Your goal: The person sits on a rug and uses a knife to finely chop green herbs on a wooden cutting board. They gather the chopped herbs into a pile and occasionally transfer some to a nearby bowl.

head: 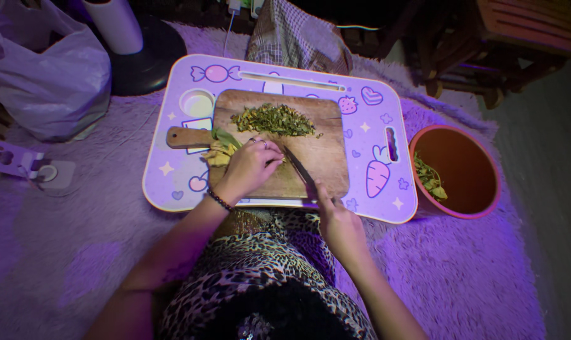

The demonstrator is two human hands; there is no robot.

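Note:
A wooden cutting board (326,154) lies on a purple lap tray (370,126) decorated with cartoon shapes. A pile of chopped green leaves (274,119) sits at the board's far side. My left hand (251,167) presses down on a bunch of uncut leaves (221,148) at the board's left edge. My right hand (337,223) grips the handle of a dark knife (298,167), whose blade lies across the board with its tip beside my left fingers.
An orange bucket (471,204) with a few green scraps inside stands right of the tray. A plastic bag (46,75) lies at the far left, a checked cloth (298,38) behind the tray, and wooden furniture (518,38) at the far right. Purple shaggy rug (462,277) covers the floor.

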